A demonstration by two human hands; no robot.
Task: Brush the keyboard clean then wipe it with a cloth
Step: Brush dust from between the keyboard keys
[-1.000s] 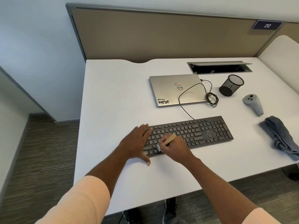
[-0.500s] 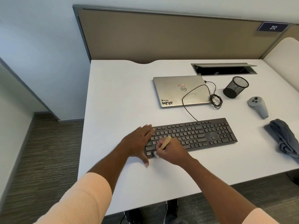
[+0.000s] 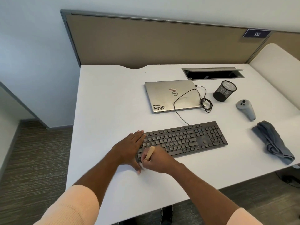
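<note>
Nearby sit laptop [image 3: 164,96] and cloth [image 3: 272,142]; left hand [image 3: 129,146] flat on keyboard [image 3: 186,140], right hand [image 3: 159,161] grips brush [image 3: 149,153].

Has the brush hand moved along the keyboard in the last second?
Yes. The right hand and brush shifted left along the keyboard, toward its near-left corner.

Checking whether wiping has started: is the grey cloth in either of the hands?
No, the grey cloth lies untouched on the desk right of the keyboard, while the right hand grips the brush.

White desk [image 3: 103,98], tan partition panel [image 3: 154,44], pale wall [image 3: 32,46], striped brown carpet [image 3: 32,159]
</note>
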